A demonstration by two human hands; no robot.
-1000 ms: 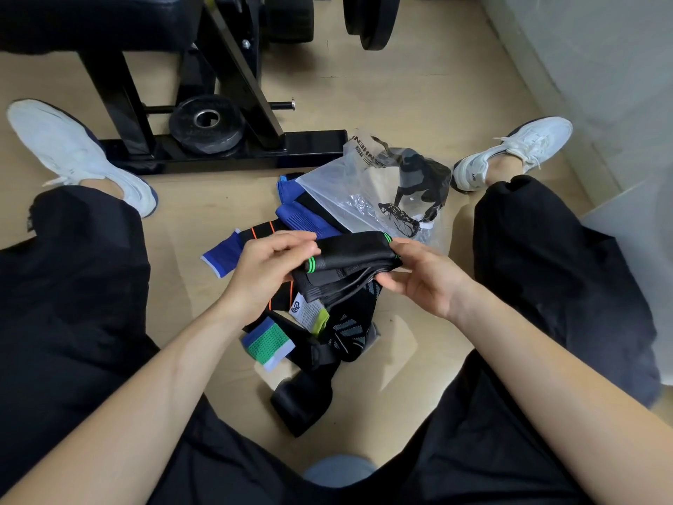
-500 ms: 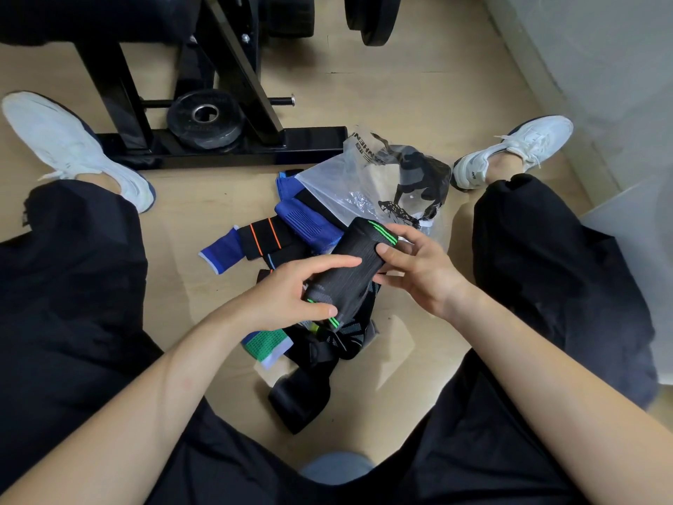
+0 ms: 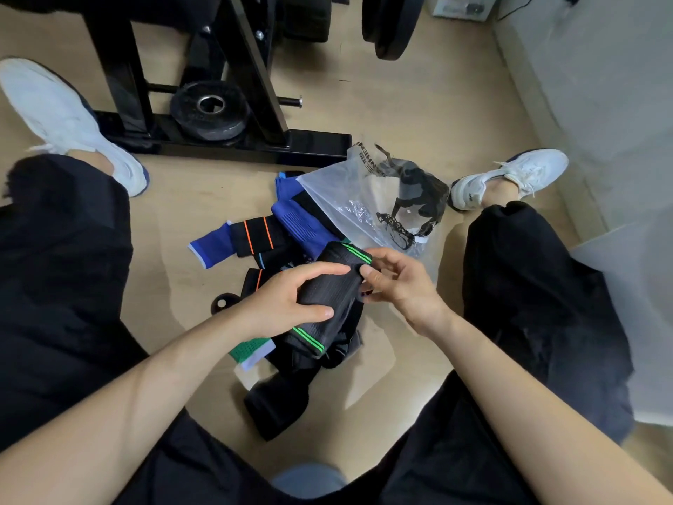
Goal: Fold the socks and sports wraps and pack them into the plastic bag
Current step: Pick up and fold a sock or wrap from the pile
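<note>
While clamping the black knitted sports wrap with green stripes (image 3: 327, 282) across its middle in the closed left hand (image 3: 287, 300), pinched its upper cuff narrowly between thumb and forefinger of the right hand (image 3: 397, 286). Held it clear of the pale wooden floor (image 3: 418, 103), directly above the unsorted pile.

Located the clear plastic bag with black print (image 3: 349, 198) at 1 o'clock from the wrap, lying flat on the floor and touching the blue knitted sock (image 3: 302, 224). Could not tell how far its mouth stood open. Saw nothing packed inside.

Judged these faults possible:
- Unrolling of the springy knit, caused by easing either grip before reaching the bag.
- Collapse of the limp bag mouth, caused by keeping both hands on the wrap and leaving none to spread the film.
- Dragging of the pile, caused by snagging the loose black strap (image 3: 276, 406) at 6 o'clock.

Found open floor from 3 to 5 o'clock, up to the right trouser leg (image 3: 539, 304). Found the way bounded at 12 o'clock by the black steel bench frame (image 3: 255, 144), at 9 o'clock by the left trouser leg (image 3: 65, 267), and at 2 o'clock by the grey wall (image 3: 601, 103). Noted the black wrap with orange stripes (image 3: 255, 235) at 10 o'clock, not yet folded.
</note>
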